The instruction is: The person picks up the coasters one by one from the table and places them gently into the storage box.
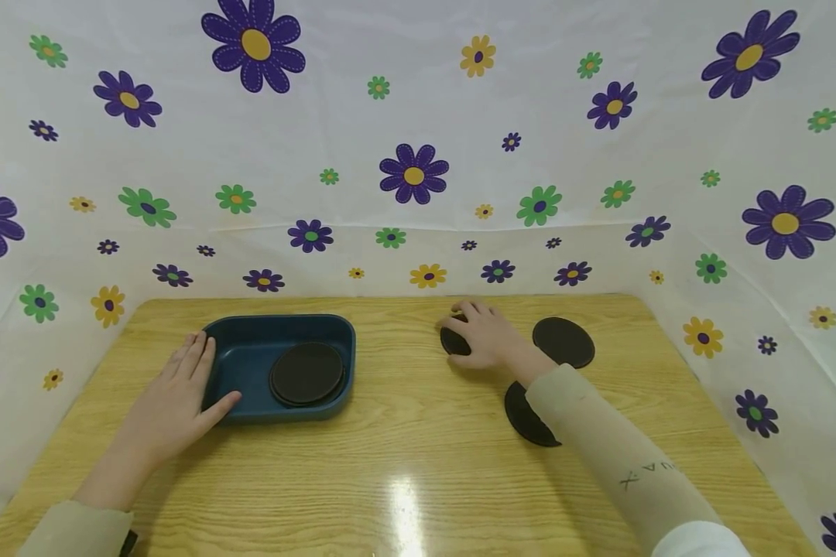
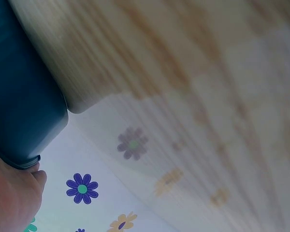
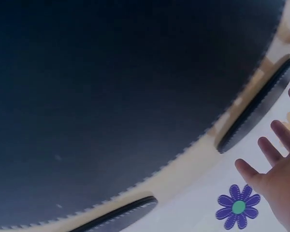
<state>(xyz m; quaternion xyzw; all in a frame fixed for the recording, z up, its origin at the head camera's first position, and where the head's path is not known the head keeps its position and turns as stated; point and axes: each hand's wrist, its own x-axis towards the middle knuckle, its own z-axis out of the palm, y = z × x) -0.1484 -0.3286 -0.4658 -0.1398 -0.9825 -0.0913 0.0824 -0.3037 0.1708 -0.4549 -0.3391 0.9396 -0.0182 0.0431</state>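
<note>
While the left hand (image 1: 177, 398) seems to steady the tray (image 1: 244, 379), the right hand (image 1: 484, 336) spreads over a black disc (image 1: 454, 342) on the table (image 1: 390, 433).
Left fingers lie straight along the tray's left end, thumb over its near corner; stacked discs (image 1: 308, 373) sit inside, right end. Right arm (image 1: 599, 433) outstretched, fingers parted, apparently not gripping (contact: cannot tell); two more discs (image 1: 564, 342) nearby.

A dark blue rectangular tray (image 1: 247, 379) with rounded corners stands level, the left hand (image 1: 174, 410) on its left rim. In its right part lies a low stack of thin black round discs (image 1: 308, 371). Three stitched-edge black discs (image 1: 563, 343) lie flat farther right, apart; one is under the right hand (image 1: 488, 340), whether touched I cannot tell.
</note>
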